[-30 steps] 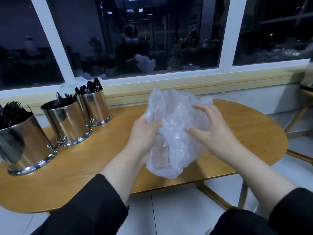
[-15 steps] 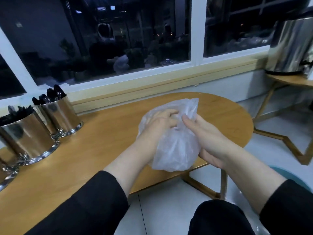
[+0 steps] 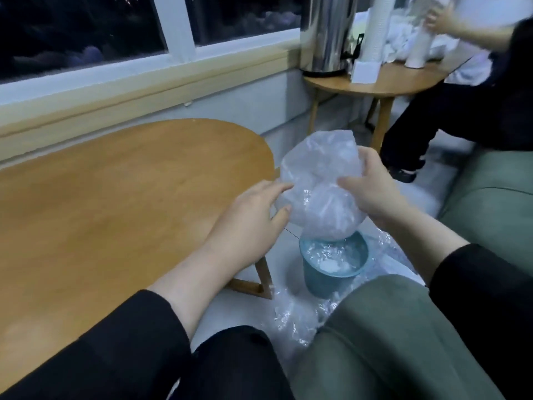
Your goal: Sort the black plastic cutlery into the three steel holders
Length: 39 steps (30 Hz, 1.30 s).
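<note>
Your right hand (image 3: pixel 375 194) grips a crumpled clear bag (image 3: pixel 320 186), thumb and curled fingers (image 3: pixel 350 184) pinching into its right side. Your left hand (image 3: pixel 253 217) rests against the bag's left side with fingers nearly straight and the thumb just touching the plastic. The bag hangs off the right end of the surface (image 3: pixel 115 197), directly above a blue bin (image 3: pixel 331 269) on the floor. Its long axis runs roughly upright, the fuller rounded end pointing down at the bin's mouth. You cannot tell whether anything is inside the bag; the plastic is cloudy and creased.

No cutlery and no steel holders appear in the head view; the surface's left part is cut off by the frame edge. The bin holds more clear plastic, and loose wrap (image 3: pixel 294 319) lies on the floor around it, partly hidden behind your knees. At the top right, a second table (image 3: pixel 375 82) carries a steel urn (image 3: pixel 326 36), cropped at the top, and another person's blurred hand (image 3: pixel 438 18) reaches over white items too smeared to make out.
</note>
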Tool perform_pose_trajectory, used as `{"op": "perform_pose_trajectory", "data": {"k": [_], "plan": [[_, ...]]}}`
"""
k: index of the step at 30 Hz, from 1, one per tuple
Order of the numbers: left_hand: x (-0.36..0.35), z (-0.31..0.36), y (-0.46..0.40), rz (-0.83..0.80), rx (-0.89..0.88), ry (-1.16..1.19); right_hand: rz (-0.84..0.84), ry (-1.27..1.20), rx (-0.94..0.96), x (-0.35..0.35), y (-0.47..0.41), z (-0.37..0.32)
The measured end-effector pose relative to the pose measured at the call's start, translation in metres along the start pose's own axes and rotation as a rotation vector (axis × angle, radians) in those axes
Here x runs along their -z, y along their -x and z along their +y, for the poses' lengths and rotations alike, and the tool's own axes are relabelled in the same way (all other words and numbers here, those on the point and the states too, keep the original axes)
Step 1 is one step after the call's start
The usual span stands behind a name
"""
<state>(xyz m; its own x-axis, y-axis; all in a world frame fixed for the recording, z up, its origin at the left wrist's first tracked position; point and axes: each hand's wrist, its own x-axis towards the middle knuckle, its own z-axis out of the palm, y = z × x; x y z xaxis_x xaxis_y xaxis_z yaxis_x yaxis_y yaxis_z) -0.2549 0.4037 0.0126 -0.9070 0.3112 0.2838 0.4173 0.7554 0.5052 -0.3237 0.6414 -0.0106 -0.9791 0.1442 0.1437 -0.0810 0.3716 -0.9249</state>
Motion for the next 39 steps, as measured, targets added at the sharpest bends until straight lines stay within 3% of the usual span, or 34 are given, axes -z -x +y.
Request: {"op": "perform_pose_trajectory", "data": {"k": [10, 15, 19, 22, 25, 30, 34, 39], "plan": [[-0.163, -0.045, -0.073, -0.346, 0.176, -0.144, -0.008, 0.519, -0.085, -0.019, -0.082, 0.209], [-0.228, -0.086, -0.099, -0.493, 0.258, -0.192, -0.112, 0.624, -0.148, -0.05, -0.101, 0.293], [-0.27, -0.115, -0.109, -0.589, 0.296, -0.217, -0.305, 0.745, -0.264, -0.081, -0.115, 0.342], [-0.292, -0.132, -0.106, -0.64, 0.321, -0.225, -0.509, 0.937, -0.238, -0.102, -0.119, 0.37], [-0.31, -0.143, -0.104, -0.683, 0.317, -0.233, -0.756, 1.023, -0.351, -0.114, -0.116, 0.388], [-0.342, -0.143, -0.101, -0.769, 0.171, -0.251, -0.92, 1.033, -0.419, -0.116, -0.123, 0.406], [-0.359, -0.14, -0.099, -0.773, 0.126, -0.336, -0.942, 0.979, -0.475, -0.113, -0.125, 0.414], [-0.356, -0.145, -0.1, -0.678, 0.137, -0.314, -0.83, 0.915, -0.425, -0.111, -0.129, 0.396]]}}
